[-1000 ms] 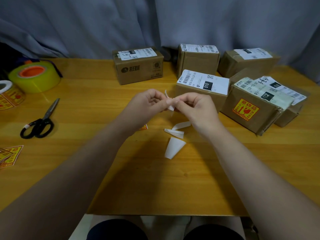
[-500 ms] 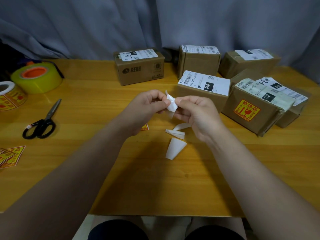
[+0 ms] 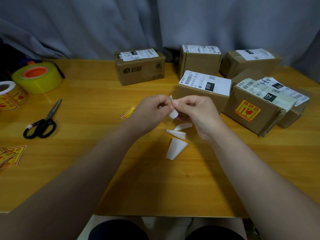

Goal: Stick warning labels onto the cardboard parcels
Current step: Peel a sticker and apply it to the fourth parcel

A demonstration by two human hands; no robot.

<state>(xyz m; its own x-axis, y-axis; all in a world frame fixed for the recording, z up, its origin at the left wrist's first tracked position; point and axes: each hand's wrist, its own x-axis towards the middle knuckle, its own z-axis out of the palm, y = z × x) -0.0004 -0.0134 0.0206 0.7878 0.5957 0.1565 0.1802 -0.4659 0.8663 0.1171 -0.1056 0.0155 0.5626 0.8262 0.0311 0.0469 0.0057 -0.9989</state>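
Observation:
My left hand [image 3: 152, 111] and my right hand [image 3: 195, 112] meet above the table's middle, both pinching a small label with white backing [image 3: 173, 113] that hangs between the fingertips. Its printed face is hidden. Several cardboard parcels stand behind and to the right: one with a yellow-and-red warning label [image 3: 248, 110] on its side [image 3: 263, 122], one just behind my right hand [image 3: 204, 87], and others at the back [image 3: 140, 66] [image 3: 199, 61] [image 3: 249, 61]. Another warning label [image 3: 129, 113] lies flat left of my left hand.
Peeled white backing scraps [image 3: 175, 148] lie under my hands. At the left are black scissors [image 3: 42, 122], a yellow tape roll [image 3: 37, 77], a roll of warning labels [image 3: 10, 96] and loose cut labels [image 3: 10, 155]. A grey curtain hangs behind.
My hands have shifted slightly and come close again; the white piece now hangs lower between the fingertips. The flat label left of my left hand is more exposed.

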